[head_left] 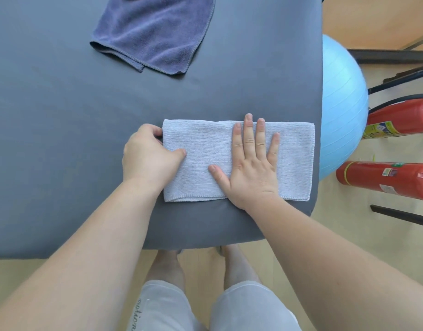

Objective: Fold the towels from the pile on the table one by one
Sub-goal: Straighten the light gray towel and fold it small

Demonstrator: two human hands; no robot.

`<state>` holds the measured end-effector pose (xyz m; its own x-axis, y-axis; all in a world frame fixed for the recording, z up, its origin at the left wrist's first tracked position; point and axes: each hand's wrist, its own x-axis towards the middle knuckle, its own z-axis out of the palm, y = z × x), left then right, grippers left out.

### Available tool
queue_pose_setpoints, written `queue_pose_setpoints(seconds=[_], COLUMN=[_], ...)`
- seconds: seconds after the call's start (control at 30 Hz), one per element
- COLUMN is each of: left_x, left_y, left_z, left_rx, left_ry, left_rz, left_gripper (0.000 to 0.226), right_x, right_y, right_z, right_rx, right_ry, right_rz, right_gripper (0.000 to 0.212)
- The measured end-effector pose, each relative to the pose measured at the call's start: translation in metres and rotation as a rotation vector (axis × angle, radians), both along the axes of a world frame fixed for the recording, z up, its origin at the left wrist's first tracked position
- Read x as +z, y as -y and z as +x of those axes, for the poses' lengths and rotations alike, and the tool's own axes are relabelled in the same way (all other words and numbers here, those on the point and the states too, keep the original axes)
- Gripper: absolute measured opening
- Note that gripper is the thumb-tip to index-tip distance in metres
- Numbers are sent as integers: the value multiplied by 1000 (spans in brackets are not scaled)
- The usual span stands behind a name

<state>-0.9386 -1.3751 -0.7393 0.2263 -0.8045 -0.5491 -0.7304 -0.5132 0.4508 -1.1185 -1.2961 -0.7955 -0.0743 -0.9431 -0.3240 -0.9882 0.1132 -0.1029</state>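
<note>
- I see the pale grey towel (201, 151) lying flat on the worktop (62, 115) at its near right corner, folded into a long rectangle that runs left to right.
- Its right short edge sits just beside the worktop's right edge. Its near long edge, with a stitched hem, lies a little back from the worktop's near edge.
- My left hand (148, 156) grips the towel's left short edge. The fingers are curled round and under that edge, and the thumb (179, 154) lies on top of the cloth.
- My right hand (253, 168) rests palm down on the towel's middle right part. Its fingers (249, 137) are straight and slightly spread, pressing the cloth and holding nothing. The heel of the palm overlaps the hemmed near edge.
- The dark blue towel (155, 32) lies at the far side of the worktop, loosely doubled, with its stitched border turned toward me. It is well apart from the pale one, with a broad band of worktop between them.
- A further stretch of worktop runs to the left of my left hand.
- Off the right edge, a light blue ball (341, 103) rests close against the worktop's side on the floor (372, 25).
- Two red fire extinguishers (384, 177) lie beside the ball.
</note>
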Motion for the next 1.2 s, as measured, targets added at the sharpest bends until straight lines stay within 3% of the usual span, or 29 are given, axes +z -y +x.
queue_pose_setpoints(seconds=[0.27,0.4,0.63,0.77,0.9,1.03,1.2], left_x=[2,12,36,65,93,96,60], left_y=[6,0,-6,-14,-23,-32,-40], left_z=[-3,0,3,-10,-41,-91,-157], left_rx=[50,111,11,-55,-148,-249,-379], left_ry=[-98,-260,-378,-364,-342,-327,-266], left_rz=[56,136,127,15,-110,-206,-201], left_gripper=[35,25,25,29,31,30,35], right_x=[-7,-7,5,21,44,57,53], right_y=[0,1,2,4,-7,-28,-39], right_z=[2,1,-3,-7,-28,-68,-102], right_rx=[-1,6,7,-61,-377,-604,-731], right_ry=[-9,-27,2,196,449,586,921], right_rz=[-15,-11,57,5,-196,-388,-248], right_gripper=[98,98,95,87,77,59,38])
